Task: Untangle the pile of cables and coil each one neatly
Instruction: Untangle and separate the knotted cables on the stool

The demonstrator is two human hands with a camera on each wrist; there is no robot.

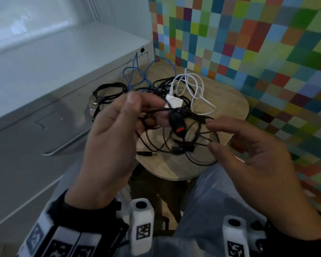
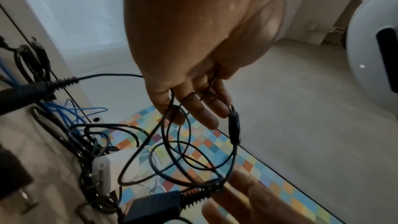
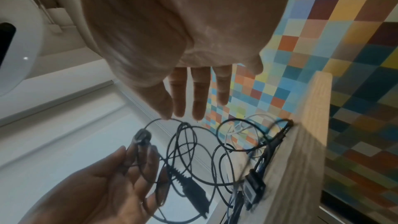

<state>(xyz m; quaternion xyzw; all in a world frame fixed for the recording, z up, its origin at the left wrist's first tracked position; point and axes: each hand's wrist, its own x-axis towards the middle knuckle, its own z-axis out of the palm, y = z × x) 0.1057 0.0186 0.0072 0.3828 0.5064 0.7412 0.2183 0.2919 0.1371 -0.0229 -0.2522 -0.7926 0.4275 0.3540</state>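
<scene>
A black cable (image 1: pixel 107 90) is seen coiled at the left edge of the round wooden surface (image 1: pixel 228 101). Just beside it, a blue cable (image 1: pixel 135 71) is looped at the back. The left hand (image 1: pixel 111 138) is held up over the surface, and thin black wire (image 2: pixel 170 144) is hung through its lightly curled fingers (image 2: pixel 206 117). A black plug with a red tip (image 1: pixel 177 121) is seen dangling just under them. Many loops of the same thin wire are hung down between the two hands, and some are laid on the surface. A white cable (image 1: pixel 193 86) with a white block is placed behind the tangle, toward the coloured wall (image 1: pixel 248 43). The right hand (image 1: pixel 252 154) is held near the loops on the right, with its fingers (image 3: pixel 199 98) straight and a little spread. Nothing is gripped by it.
</scene>
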